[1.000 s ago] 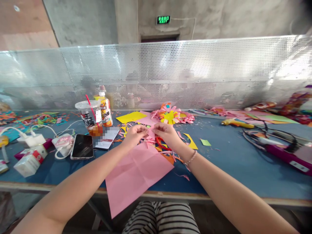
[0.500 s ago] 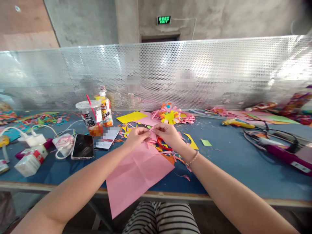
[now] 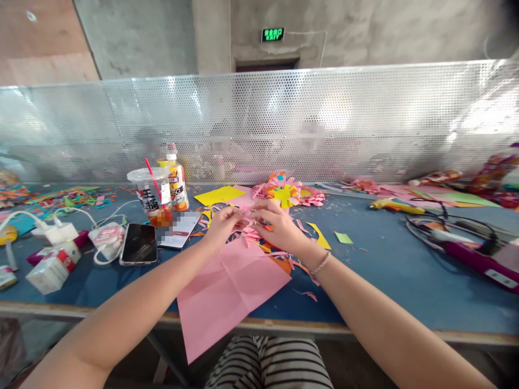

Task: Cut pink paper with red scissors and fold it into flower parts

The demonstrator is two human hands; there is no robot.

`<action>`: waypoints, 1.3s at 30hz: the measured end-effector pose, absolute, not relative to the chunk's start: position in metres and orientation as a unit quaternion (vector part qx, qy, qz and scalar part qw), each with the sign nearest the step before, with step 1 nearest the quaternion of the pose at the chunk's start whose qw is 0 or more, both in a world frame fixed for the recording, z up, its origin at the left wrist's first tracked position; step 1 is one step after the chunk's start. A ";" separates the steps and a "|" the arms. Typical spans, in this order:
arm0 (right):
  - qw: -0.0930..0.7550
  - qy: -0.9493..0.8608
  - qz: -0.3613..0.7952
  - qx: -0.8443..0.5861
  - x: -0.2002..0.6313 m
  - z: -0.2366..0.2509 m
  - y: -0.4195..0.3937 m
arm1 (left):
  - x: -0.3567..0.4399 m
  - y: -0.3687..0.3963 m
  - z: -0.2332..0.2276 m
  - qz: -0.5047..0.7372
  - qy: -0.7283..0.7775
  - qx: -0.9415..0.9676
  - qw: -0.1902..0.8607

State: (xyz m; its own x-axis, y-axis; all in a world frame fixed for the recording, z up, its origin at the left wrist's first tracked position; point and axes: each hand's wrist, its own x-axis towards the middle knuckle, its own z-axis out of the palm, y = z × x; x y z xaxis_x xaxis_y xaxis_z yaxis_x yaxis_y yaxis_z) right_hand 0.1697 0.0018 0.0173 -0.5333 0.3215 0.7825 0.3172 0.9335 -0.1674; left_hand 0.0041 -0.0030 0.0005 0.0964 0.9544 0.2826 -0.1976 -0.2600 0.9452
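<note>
Both hands meet over the middle of the blue table (image 3: 385, 270), fingertips pinched together on a small piece of fringed pink paper (image 3: 246, 224) held between them. The left hand (image 3: 221, 227) closes its thumb and fingers on the near-left side of the piece, and the right hand (image 3: 278, 227) curls over it from the other side, a thin bracelet (image 3: 320, 263) at its wrist — how much of the piece lies under the right fingers cannot be told. Just below the hands, toward the person, a large creased pink sheet (image 3: 227, 292) lies flat and hangs over the table's front edge, above striped trousers (image 3: 270, 364). Orange, yellow and pink cuttings (image 3: 284, 259) are scattered under and just right of the right hand. Just beyond the hands sits a paper flower (image 3: 286, 194) with a yellow centre, and a yellow sheet (image 3: 219, 194) lies beyond the left hand. Left of the left hand are a dark phone (image 3: 140, 243) lying face up, a white card (image 3: 178, 229), a plastic cup (image 3: 152, 194) with a red straw and a bottle (image 3: 176, 183) beside it — farther left, white chargers with cables (image 3: 60, 232) and a small carton (image 3: 51, 267). Well to the right of the right hand lie a yellow glue gun (image 3: 393, 205), black cables (image 3: 446, 224) and a purple tool (image 3: 482, 262). A perforated metal screen (image 3: 365, 119) stands along the far edge.
</note>
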 end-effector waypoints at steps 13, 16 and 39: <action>0.542 -0.778 0.141 -0.287 0.162 0.013 0.008 | 0.006 -0.008 0.002 0.563 0.349 0.554 0.506; 0.536 -0.753 0.223 -0.310 0.161 0.011 0.010 | 0.006 -0.008 0.001 0.555 0.347 0.558 0.509; 0.571 -0.681 0.315 -0.334 0.156 0.012 0.005 | 0.007 -0.009 0.003 0.548 0.363 0.576 0.486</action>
